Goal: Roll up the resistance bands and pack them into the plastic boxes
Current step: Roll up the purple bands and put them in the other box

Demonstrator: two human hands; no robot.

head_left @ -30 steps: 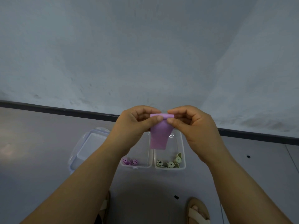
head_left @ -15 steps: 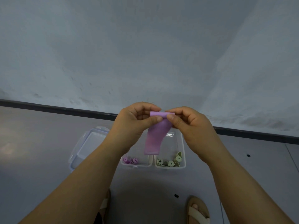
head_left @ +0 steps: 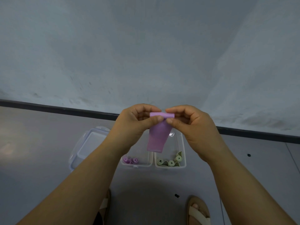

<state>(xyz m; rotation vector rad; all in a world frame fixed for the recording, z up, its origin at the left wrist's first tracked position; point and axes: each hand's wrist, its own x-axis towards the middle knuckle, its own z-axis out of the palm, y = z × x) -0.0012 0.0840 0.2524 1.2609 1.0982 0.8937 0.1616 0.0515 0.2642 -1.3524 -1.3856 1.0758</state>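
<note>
Left hand (head_left: 138, 123) and right hand (head_left: 190, 124) pinch opposite ends of the purple band (head_left: 158, 137) roll, keeping it level and tight. The unrolled tail hangs free above the two boxes (head_left: 183, 153), where finished rolls lie sorted by colour.

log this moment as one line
band: partly rolled, tail hanging | left hand: pinches band | right hand: pinches band | boxes: open, rolls inside
</note>
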